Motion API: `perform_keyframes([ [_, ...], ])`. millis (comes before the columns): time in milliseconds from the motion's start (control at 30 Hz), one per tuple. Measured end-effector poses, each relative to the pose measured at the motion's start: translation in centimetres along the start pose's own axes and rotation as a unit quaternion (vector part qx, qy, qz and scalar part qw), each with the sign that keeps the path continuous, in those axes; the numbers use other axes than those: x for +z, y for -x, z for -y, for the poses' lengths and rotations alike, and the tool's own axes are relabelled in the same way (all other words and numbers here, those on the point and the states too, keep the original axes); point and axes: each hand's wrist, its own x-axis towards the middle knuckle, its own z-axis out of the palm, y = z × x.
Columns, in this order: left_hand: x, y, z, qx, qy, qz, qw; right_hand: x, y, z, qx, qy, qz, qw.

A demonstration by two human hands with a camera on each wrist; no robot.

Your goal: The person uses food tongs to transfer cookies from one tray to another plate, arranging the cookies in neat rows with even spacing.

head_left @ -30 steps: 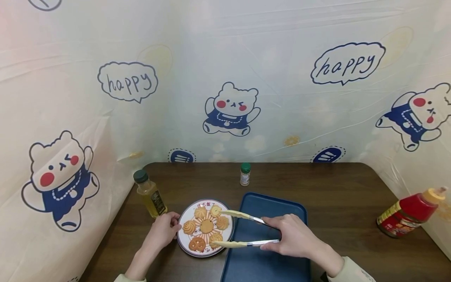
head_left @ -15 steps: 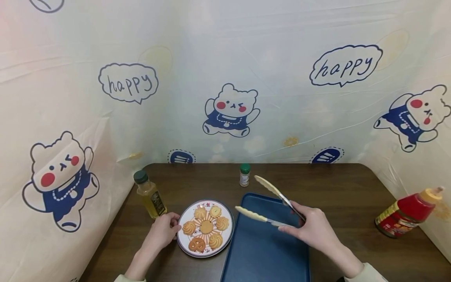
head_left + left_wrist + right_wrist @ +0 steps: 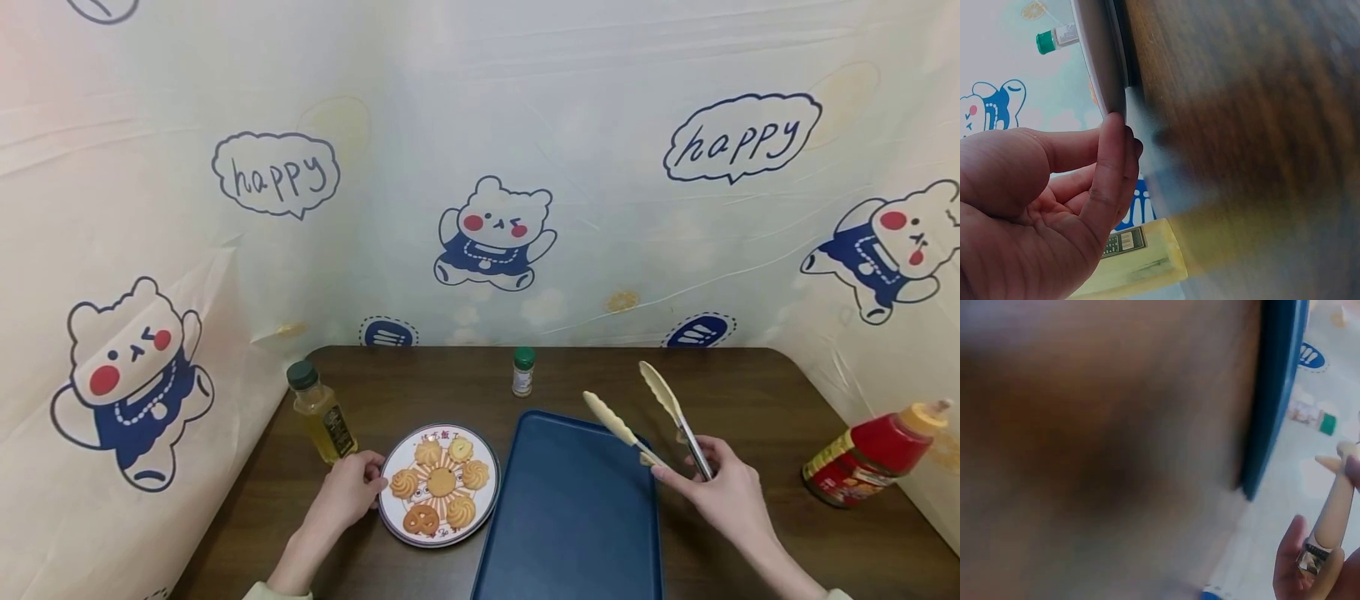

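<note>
At the rim of a round white plate (image 3: pixel 406 456), my left hand (image 3: pixel 347 489) pinches the left edge; the left wrist view has the thumb and fingers (image 3: pixel 1112 147) meeting there. Several cookies lie on the plate: swirled ones ring a round cookie (image 3: pixel 441 482), and a pretzel-shaped cookie (image 3: pixel 422 520) is at the front left. My right hand (image 3: pixel 723 492) grips a pair of tongs (image 3: pixel 612 420) with cream tips and metal arms. The tongs' tips are spread, point up and away, and have nothing between them. They hang over the far right corner of a blue tray (image 3: pixel 570 508).
An oil bottle (image 3: pixel 324 423) with a dark green cap stands just behind my left hand. Near the table's back edge is a small green-capped seasoning jar (image 3: pixel 522 377). A red sauce bottle (image 3: pixel 866 458) stands on the right. Patterned cloth (image 3: pixel 480 100) encloses the table's back and sides.
My right hand has drawn the tongs off the plate's cookies, rightward across the tray, turning their tips from left to up and away. My left hand has stayed at the plate.
</note>
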Motion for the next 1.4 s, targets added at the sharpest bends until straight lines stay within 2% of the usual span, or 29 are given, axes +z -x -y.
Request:
perform_keyframes([
  [200, 0.0, 0.1, -0.1, 0.002, 0.001, 0.000, 1.0000, -0.9, 0.5, -2.6, 0.058, 0.021, -0.019, 0.9979],
  [400, 0.0, 0.1, -0.1, 0.003, 0.000, -0.003, 1.0000, -1.3, 1.4, -4.7, 0.123, 0.025, -0.012, 0.9920],
  [633, -0.1, 0.2, -0.1, 0.000, 0.002, -0.002, 1.0000, -1.7, 1.9, -5.7, 0.155, 0.031, -0.001, 0.9874],
  [900, -0.1, 0.3, 0.0, -0.001, 0.002, 0.001, 1.0000, -1.3, 2.2, -6.0, 0.161, 0.023, -0.004, 0.9867],
  [1133, -0.2, 0.3, 0.0, -0.003, -0.007, 0.001, 1.0000, -1.3, 2.3, -5.9, 0.154, 0.025, 0.013, 0.9877],
  [1233, -0.2, 0.3, 0.1, 0.003, -0.029, -0.007, 0.9995, -1.4, 2.2, -5.9, 0.144, 0.032, 0.024, 0.9887],
  [1400, -0.8, 1.0, -0.3, 0.026, -0.085, -0.042, 0.9951, -1.5, 2.1, -6.0, 0.126, 0.038, 0.025, 0.9909],
])
